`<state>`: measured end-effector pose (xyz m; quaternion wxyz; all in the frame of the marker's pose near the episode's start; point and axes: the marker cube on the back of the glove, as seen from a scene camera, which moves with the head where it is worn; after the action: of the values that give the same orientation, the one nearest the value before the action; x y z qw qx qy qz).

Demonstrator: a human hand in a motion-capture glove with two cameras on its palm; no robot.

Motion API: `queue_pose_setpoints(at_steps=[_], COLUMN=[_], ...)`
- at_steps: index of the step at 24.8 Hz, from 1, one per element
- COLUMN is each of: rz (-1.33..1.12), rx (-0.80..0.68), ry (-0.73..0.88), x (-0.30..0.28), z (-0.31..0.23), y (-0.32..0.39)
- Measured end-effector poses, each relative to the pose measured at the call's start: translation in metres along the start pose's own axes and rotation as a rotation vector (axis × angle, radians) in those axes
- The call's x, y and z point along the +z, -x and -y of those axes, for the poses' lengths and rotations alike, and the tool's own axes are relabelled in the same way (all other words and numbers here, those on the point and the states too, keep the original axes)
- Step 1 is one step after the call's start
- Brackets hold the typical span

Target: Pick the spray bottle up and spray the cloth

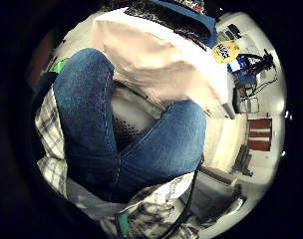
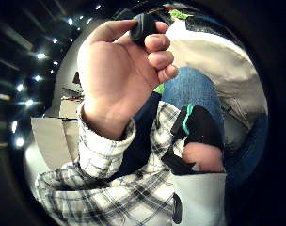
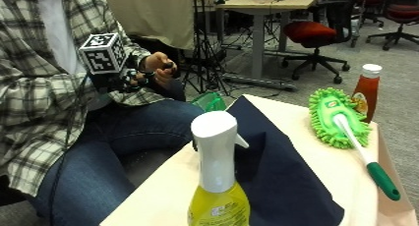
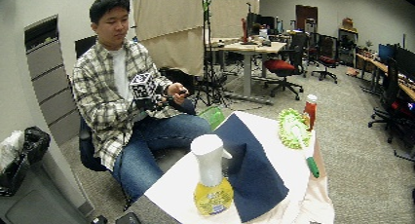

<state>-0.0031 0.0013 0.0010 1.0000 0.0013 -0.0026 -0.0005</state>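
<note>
A spray bottle with yellow liquid and a white head stands upright at the near edge of the table. Behind it a dark blue cloth lies spread across the tabletop. My gloved right hand hovers over my lap, well away from the bottle, and holds nothing. Close beside it my bare left hand pinches a small black object. The little finger side palm view shows only my jeans and the draped table edge. In the wide outside view the bottle and cloth sit in front of my knees.
A green fluffy duster with a white and green handle lies along the table's far side. Beside it stands a red sauce bottle. A green object sits low between my knee and the table. Desks and office chairs stand behind.
</note>
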Motion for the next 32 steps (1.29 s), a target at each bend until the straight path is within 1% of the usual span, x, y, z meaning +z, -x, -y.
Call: queue_pose_setpoints(at_steps=[14,20,24,32], rz=[0.014,0.043,0.047,0.072], rx=[-0.004,0.006,0.069,0.27], ry=[0.006,-0.032,-0.071,-0.169], x=[0.0,-0.004,-0.008,-0.027], z=[0.001,0.01,0.022,0.064], y=[-0.003,-0.018,-0.044,-0.124])
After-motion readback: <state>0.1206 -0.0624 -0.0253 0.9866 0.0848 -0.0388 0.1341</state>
